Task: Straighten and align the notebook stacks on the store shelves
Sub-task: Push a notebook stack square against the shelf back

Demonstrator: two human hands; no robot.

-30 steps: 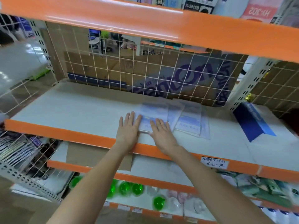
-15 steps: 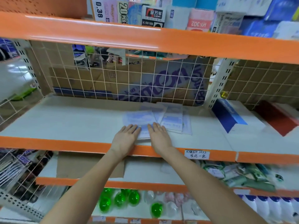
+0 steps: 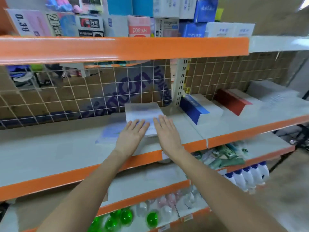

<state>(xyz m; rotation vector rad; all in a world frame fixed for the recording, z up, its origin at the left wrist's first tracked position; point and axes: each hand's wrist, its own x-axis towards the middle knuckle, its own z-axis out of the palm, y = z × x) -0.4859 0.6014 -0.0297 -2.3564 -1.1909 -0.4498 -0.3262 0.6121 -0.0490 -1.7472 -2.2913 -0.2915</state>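
A small stack of pale blue-and-white notebooks (image 3: 142,113) lies on the grey shelf (image 3: 50,148), toward its back edge near the wire grid panel (image 3: 66,97) and just left of the slotted upright post (image 3: 181,81), with one more thin notebook (image 3: 109,133) lying apart at its left, closer to the orange front edge. Half a second ago the covers sat fanned and overlapping near the middle of the shelf; now most of them read as one squarer pile pushed back and to the right, which suggests the gathering is largely done and the stray copy at left remains to be brought in, though blur hides the finer edges. The person's left hand (image 3: 132,136) lies flat, fingers straight and together, its fingertips on the near left corner of the stack, gripping nothing. The right hand (image 3: 167,131) is likewise flat and extended, palm down, fingers resting on the stack's near right part, holding nothing. Both forearms reach in over the front edge, roughly parallel. On the neighbouring shelf to the right stand a blue-spined stack (image 3: 194,108) and a red-spined stack (image 3: 234,101), well apart from the hands.
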